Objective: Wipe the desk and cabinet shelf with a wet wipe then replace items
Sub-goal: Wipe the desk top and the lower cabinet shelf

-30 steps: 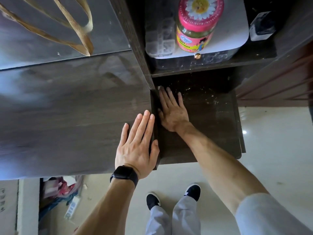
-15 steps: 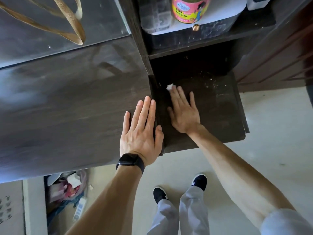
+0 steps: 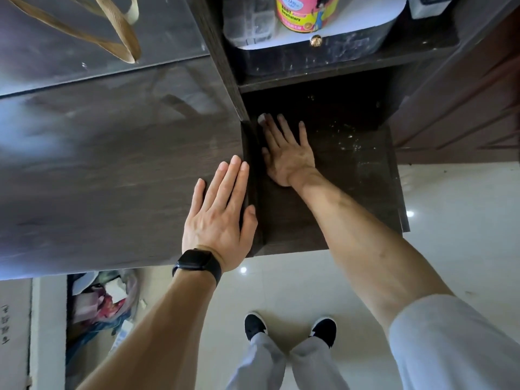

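Desk: your dark wood-grain desk (image 3: 107, 170) fills the left of the head view, glossy and streaked with pale reflections; a tan strap (image 3: 112, 32) loops across its far part.
Cabinet shelf: to the right and lower sits the dark cabinet shelf (image 3: 351, 192), flecked with pale crumbs near its back right.
Floor: pale glossy tiles (image 3: 450, 220) lie below, with your black shoes (image 3: 254, 325) and light trousers at the bottom edge.
Left hand: your left hand (image 3: 218, 220) lies flat and open on the desk's right edge, fingers together, holding nothing; a black watch (image 3: 197, 263) wraps the wrist.
Right hand: your right hand (image 3: 287, 153) presses flat on the shelf, fingers spread, close beside the cabinet's left wall.
Wet wipe: only a small white corner of the wet wipe (image 3: 261, 118) peeks past your fingertips; the rest is hidden under them.
Upper shelf: a pink jar (image 3: 306, 12) and a clear box (image 3: 247, 21) are cut off by the top of the frame.
Hard to make out: clutter (image 3: 104, 302) under the desk at lower left is too jumbled to identify.
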